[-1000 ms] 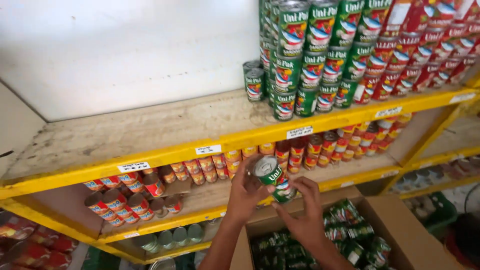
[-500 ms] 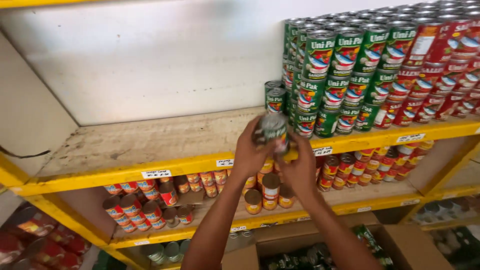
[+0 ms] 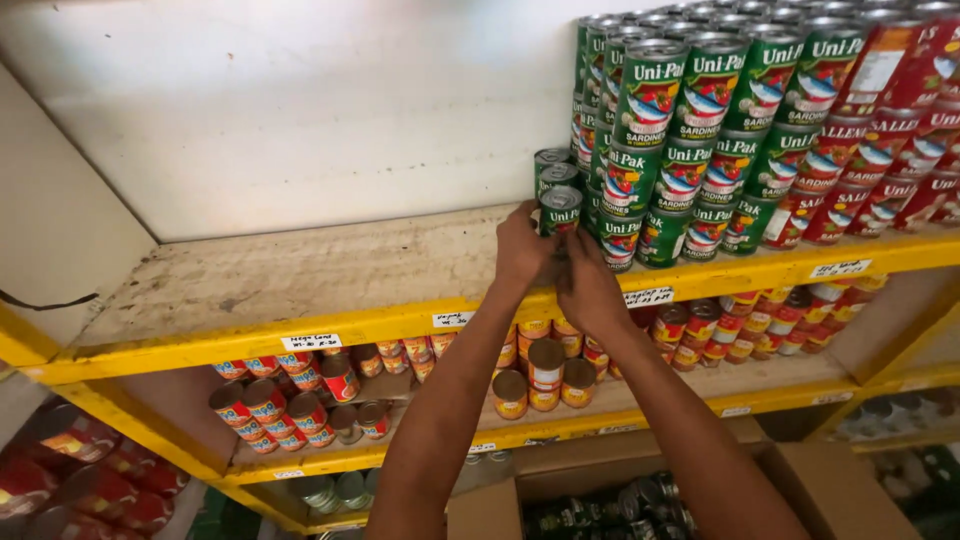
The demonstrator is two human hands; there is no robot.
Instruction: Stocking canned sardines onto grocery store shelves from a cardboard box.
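I hold one green sardine can (image 3: 560, 211) with both my hands at the front part of the top shelf (image 3: 300, 285), a worn wooden board with a yellow edge. My left hand (image 3: 522, 250) grasps the can from its left side, and my right hand (image 3: 588, 285) closes on it from the right and from below. The can stands upright, its silver lid is up. I cannot tell if its bottom already touches the board, because my fingers hide it.

Just behind it two more green cans (image 3: 551, 168) stand one after another, and directly to the right is the big stack of green sardine cans (image 3: 690, 130), several layers high. Further right are the red cans (image 3: 880, 160), stacked the same way.

The left part of the top shelf is bare wood. Small paper price labels (image 3: 311, 342) are on the yellow edge. On the lower shelf lie small orange cans (image 3: 545, 375) and red cans on their side. Below my arms a cardboard box (image 3: 800, 480) stands open with more green cans (image 3: 610, 510) inside.
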